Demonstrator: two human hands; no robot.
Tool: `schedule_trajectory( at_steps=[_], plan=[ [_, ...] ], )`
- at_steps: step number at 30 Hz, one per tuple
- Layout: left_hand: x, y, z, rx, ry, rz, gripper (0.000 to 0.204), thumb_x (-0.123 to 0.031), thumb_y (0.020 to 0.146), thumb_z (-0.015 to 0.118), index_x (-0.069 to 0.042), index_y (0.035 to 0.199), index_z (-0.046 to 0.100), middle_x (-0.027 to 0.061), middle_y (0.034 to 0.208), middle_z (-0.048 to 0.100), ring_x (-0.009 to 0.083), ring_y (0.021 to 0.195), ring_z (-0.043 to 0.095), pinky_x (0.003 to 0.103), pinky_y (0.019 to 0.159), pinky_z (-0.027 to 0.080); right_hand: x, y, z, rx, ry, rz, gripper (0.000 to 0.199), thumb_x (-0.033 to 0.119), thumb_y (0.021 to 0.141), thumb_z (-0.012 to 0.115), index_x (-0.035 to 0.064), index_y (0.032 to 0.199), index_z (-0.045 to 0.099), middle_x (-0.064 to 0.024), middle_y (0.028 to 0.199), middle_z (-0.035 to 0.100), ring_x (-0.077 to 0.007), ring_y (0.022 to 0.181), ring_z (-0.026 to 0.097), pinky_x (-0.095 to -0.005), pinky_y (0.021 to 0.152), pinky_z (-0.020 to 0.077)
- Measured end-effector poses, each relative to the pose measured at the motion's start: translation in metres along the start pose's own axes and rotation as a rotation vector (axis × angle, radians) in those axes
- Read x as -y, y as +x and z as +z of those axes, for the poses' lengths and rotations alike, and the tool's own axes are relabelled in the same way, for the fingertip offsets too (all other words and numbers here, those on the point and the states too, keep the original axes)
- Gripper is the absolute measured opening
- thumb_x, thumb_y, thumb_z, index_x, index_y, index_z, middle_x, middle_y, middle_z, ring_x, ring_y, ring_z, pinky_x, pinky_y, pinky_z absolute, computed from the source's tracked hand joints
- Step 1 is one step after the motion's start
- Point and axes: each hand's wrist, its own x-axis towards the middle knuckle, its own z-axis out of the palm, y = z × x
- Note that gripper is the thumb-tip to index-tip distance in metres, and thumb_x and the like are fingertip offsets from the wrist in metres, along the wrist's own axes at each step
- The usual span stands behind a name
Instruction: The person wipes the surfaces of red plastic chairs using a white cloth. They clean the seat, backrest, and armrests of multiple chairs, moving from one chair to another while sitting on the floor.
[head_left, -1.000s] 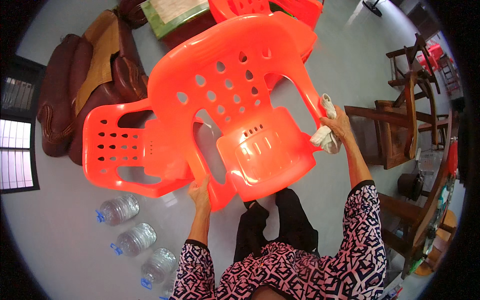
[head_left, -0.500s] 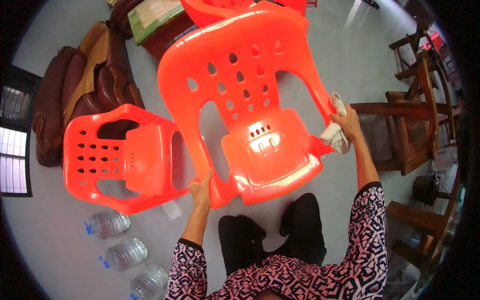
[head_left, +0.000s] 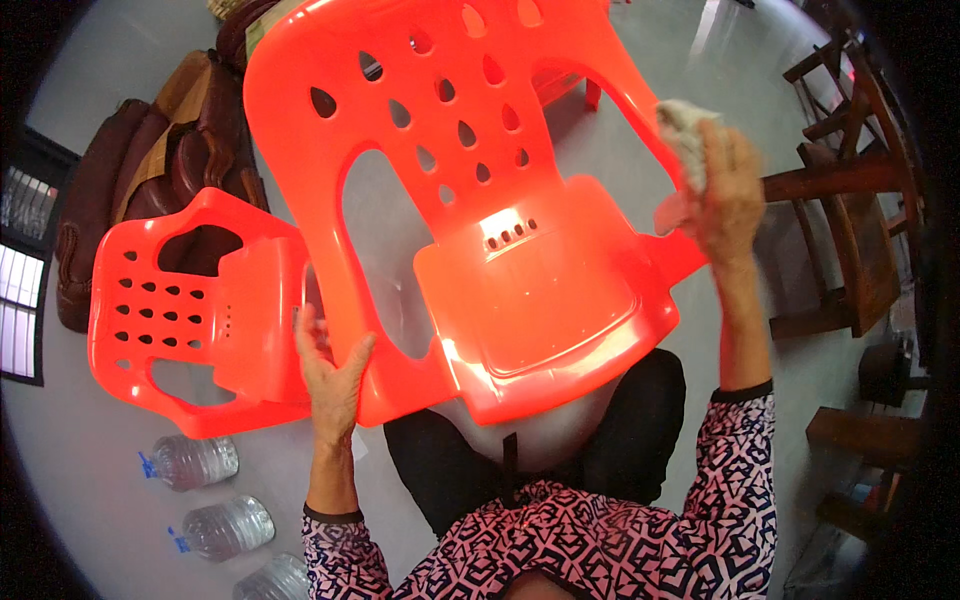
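The left hand (head_left: 335, 375) grips the near armrest of an orange plastic chair (head_left: 480, 200), its fingers (head_left: 312, 335) clamped over the edge with the thumb spread out along the rim. The chair is held up off the floor and tilted, its seat facing the person and its perforated back rising beyond the fingers. The right hand (head_left: 725, 185) is raised at the chair's far armrest, its fingers closed on a crumpled whitish cloth (head_left: 685, 135) that presses against the armrest's edge. Just to the outer side of the left fingers lies a second orange chair (head_left: 185, 320) on its back on the grey floor (head_left: 80, 500), touching or overlapping the held chair in this view. Below the left wrist, three clear plastic water bottles (head_left: 195, 462) lie side by side on the floor. Farther off beyond the second chair sits a dark brown sofa (head_left: 150, 190), and beyond the right fingers stand dark wooden chairs (head_left: 850, 200).
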Motion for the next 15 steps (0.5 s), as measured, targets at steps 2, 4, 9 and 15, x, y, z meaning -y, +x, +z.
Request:
schedule_trajectory(
  at_steps=[2,4,9,15],
  plan=[
    [-0.013,-0.001,0.008,-0.134,0.096,0.14,0.07,-0.012,0.082,0.074,-0.001,0.139,0.036,0.0147,0.13,0.043,0.0237,0.12,0.046,0.038,0.099,0.043,0.029,-0.006,0.01,0.091,0.143,-0.083,0.059,0.004,0.064,0.072,0.0121,0.12,0.055,-0.0121,0.114,0.054,-0.0329,0.1,0.056,-0.0423,0.077,0.0504],
    [-0.027,0.0,0.015,-0.064,0.36,0.327,0.07,-0.013,0.076,0.077,-0.004,0.136,0.042,0.018,0.137,0.038,0.0315,0.126,0.04,0.041,0.105,0.036,0.033,-0.022,0.026,0.238,0.109,-0.051,0.059,0.005,0.065,0.072,0.0112,0.121,0.054,-0.0134,0.112,0.054,-0.0324,0.102,0.055,-0.0404,0.076,0.0503],
    [-0.041,-0.008,0.029,0.001,0.597,0.475,0.046,-0.015,0.074,0.078,-0.004,0.115,0.061,0.0158,0.134,0.05,0.0344,0.13,0.042,0.045,0.108,0.033,0.051,-0.106,0.052,0.53,0.223,-0.08,0.046,0.027,0.074,0.068,0.0176,0.118,0.059,-0.0116,0.124,0.052,-0.0336,0.111,0.049,-0.0483,0.085,0.0427],
    [-0.027,-0.018,0.04,-0.189,0.516,0.533,0.017,-0.002,0.069,0.07,-0.002,0.086,0.067,0.0138,0.121,0.063,0.0374,0.125,0.05,0.047,0.104,0.04,0.052,-0.124,0.056,0.494,0.267,-0.183,0.042,0.031,0.079,0.066,0.0185,0.119,0.06,-0.0085,0.128,0.052,-0.0299,0.117,0.046,-0.0482,0.091,0.0377]
  ],
)
